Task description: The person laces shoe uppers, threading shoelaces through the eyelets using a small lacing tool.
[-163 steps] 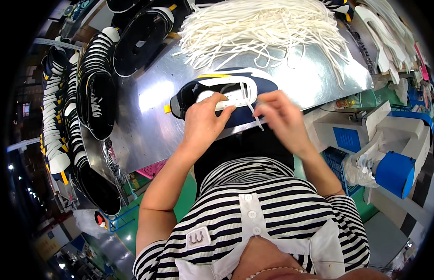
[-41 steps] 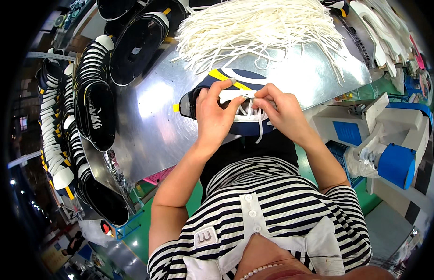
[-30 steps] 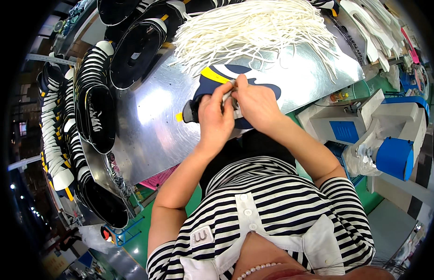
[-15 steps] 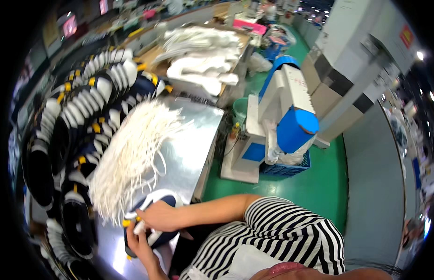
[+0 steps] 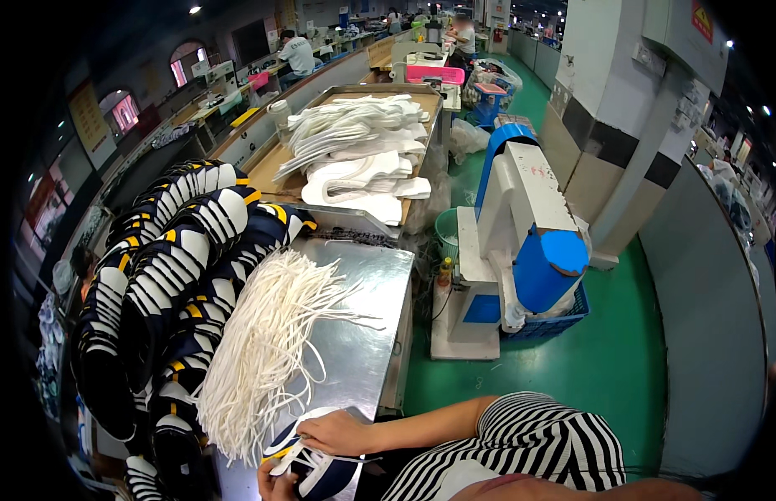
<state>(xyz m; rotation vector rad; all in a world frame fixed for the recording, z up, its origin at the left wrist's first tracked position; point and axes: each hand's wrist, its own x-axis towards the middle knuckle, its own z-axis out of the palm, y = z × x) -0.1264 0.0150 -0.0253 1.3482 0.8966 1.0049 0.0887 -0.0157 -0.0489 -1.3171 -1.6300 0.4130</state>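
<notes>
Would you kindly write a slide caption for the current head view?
Left hand and right hand hold a shoe upper beside white laces.

The left hand [image 5: 275,481] is held low at the grip, its fingers bent, its forearm cut off by the lower edge of view. The right hand [image 5: 334,432] is placed just beyond and to the right of that grip, back turned up, fingers curled down. The right forearm [image 5: 430,425] is stretched rightward from the grip, nearly level.

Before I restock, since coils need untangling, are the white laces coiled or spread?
Spread: the white laces lie lengthwise on the metal table, ends splayed.
</notes>
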